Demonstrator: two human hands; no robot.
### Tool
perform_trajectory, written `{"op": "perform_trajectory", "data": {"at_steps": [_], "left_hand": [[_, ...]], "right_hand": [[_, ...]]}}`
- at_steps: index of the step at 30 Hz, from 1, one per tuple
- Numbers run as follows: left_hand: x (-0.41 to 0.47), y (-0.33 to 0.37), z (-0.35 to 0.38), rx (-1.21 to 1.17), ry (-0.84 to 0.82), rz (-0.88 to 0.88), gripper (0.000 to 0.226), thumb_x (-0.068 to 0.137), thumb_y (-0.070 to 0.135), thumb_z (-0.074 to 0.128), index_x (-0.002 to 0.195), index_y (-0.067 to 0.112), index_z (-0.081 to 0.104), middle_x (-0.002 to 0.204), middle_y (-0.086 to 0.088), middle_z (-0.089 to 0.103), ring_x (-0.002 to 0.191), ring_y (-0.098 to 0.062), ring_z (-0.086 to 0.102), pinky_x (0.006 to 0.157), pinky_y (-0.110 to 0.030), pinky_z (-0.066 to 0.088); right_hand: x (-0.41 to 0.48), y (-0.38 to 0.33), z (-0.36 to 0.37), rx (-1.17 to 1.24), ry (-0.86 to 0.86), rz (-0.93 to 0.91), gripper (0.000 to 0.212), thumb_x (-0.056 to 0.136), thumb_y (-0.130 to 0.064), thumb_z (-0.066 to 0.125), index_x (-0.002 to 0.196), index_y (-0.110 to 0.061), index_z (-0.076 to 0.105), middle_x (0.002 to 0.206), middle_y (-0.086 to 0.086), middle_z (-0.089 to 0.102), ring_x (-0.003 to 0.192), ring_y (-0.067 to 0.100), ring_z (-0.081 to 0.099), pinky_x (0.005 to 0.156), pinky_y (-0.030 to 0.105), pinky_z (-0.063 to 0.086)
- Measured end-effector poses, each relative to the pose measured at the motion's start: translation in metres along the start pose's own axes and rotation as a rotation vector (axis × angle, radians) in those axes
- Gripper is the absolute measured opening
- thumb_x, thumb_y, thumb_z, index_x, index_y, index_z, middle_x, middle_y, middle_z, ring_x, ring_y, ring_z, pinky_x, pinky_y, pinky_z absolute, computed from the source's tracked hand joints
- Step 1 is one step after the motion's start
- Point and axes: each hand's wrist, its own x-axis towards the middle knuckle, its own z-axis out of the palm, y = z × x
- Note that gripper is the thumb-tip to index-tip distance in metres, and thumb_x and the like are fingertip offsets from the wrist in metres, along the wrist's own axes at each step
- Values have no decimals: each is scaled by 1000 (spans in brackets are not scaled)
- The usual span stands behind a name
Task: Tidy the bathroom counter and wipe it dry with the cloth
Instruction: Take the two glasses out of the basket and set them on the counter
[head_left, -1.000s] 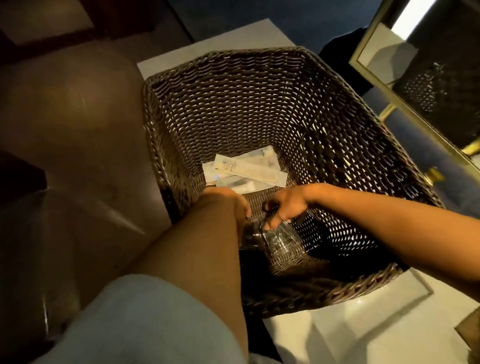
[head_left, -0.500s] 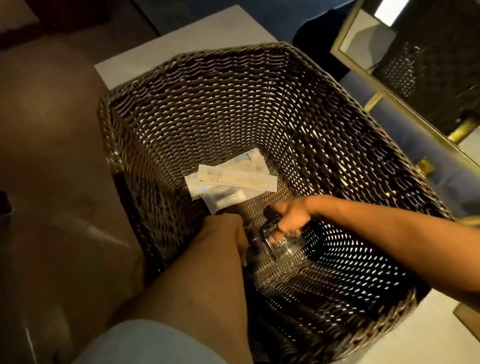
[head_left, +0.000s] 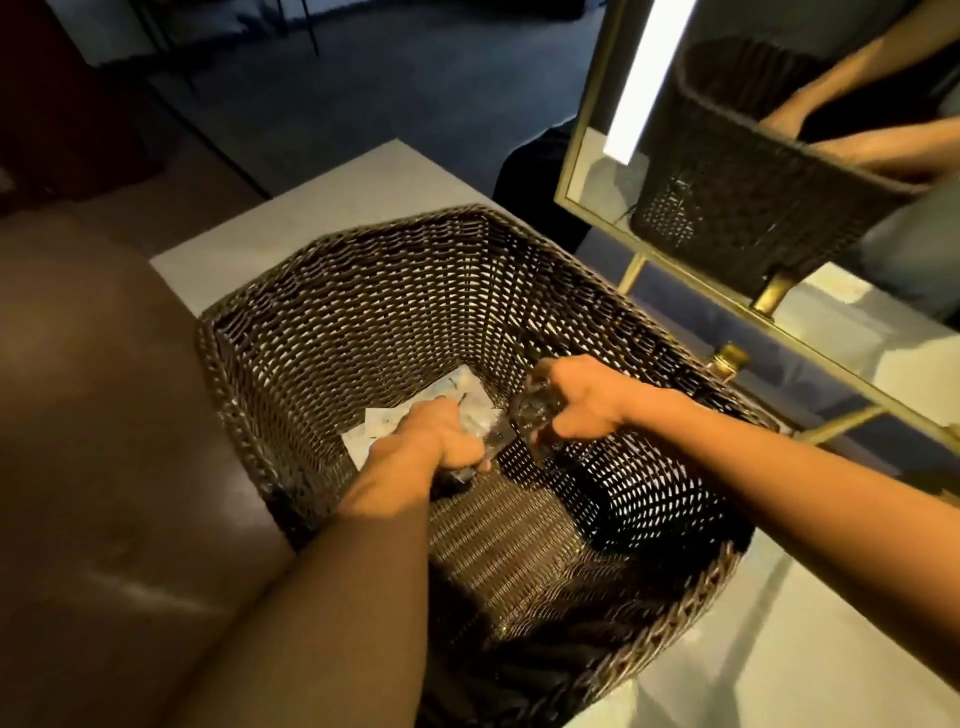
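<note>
A dark woven basket (head_left: 363, 332) stands on the pale counter (head_left: 317, 208), and both my hands are inside it. My right hand (head_left: 587, 400) is closed on a clear glass (head_left: 535, 413), held above the basket floor near the right wall. My left hand (head_left: 431, 441) is a fist around a second clear item (head_left: 491, 441); I cannot tell whether it is glass or plastic. The two hands are close together but apart. White paper packets (head_left: 382, 423) lie flat on the basket floor behind my left hand, which partly hides them. No cloth is in view.
A gold-framed mirror (head_left: 587, 156) stands on gold legs at the back right and reflects the basket and my arms. More pale counter (head_left: 779, 649) shows at the lower right. A dark brown surface (head_left: 104, 415) lies along the left of the basket.
Both hands have risen from the near corner of the basket toward its middle. They have drawn apart, the right one carrying the clear glass. My view has tilted up, showing more mirror.
</note>
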Motion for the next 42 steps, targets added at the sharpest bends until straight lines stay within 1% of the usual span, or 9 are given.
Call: {"op": "perform_trajectory", "data": {"at_steps": [4,8,12,17,19,23,32,37,42], "left_hand": [[-23,6,-39,-62,104,67,53,74,35,83,116,12,60,124,-11,63,108,-28,58,88,-33,48],[-72,9,-63,-142,269,212,74,68,44,89,128,17,56,120,-1,62,115,-24,59,95,-32,45],[-116,10,-66,-255,395,396,67,52,54,91,109,35,61,101,13,73,96,-12,69,89,-36,54],[-181,42,-52,-489,413,668,63,61,26,95,118,31,68,107,12,72,96,2,69,79,-12,53],[-207,60,-42,-540,444,760,63,64,23,93,121,32,67,112,12,71,101,5,67,79,-10,52],[-257,96,-4,-669,466,897,73,63,22,94,128,34,61,121,10,69,108,-6,69,88,-25,58],[-336,161,101,-861,301,1033,84,62,17,91,131,27,43,123,-7,68,107,-22,73,90,-42,60],[-353,199,151,-874,197,1103,73,67,7,86,126,16,43,111,-8,71,97,-19,75,75,-30,64],[-346,245,187,-817,86,1160,67,67,20,86,126,26,54,112,-1,74,101,-15,74,75,-26,61]], "right_hand": [[-39,-5,-23,78,285,-3,74,67,-43,87,128,-18,56,115,0,67,107,19,63,99,33,50],[-91,-11,-37,238,514,-35,75,65,-45,88,130,-24,56,121,-1,66,109,16,62,100,32,48],[-143,-7,-39,390,691,-56,75,62,-54,86,127,-31,58,121,-5,66,107,12,63,100,32,49],[-221,9,-30,566,877,-140,81,53,-69,80,124,-35,61,120,-12,67,110,9,65,100,42,52],[-256,16,-24,601,954,-152,75,58,-61,84,124,-33,62,117,-13,68,107,4,65,98,36,54],[-338,37,0,642,1086,-128,71,64,-50,83,128,-29,60,114,-14,66,103,-4,63,81,10,52],[-496,101,86,741,1264,-4,72,64,-43,82,130,-25,60,121,-6,68,112,6,64,89,16,54],[-550,136,123,850,1333,80,60,67,-33,83,123,-31,62,122,-5,68,113,12,65,97,38,56],[-582,168,147,877,1427,223,70,60,-39,83,125,-24,62,118,-3,70,110,11,67,97,40,56]]}}
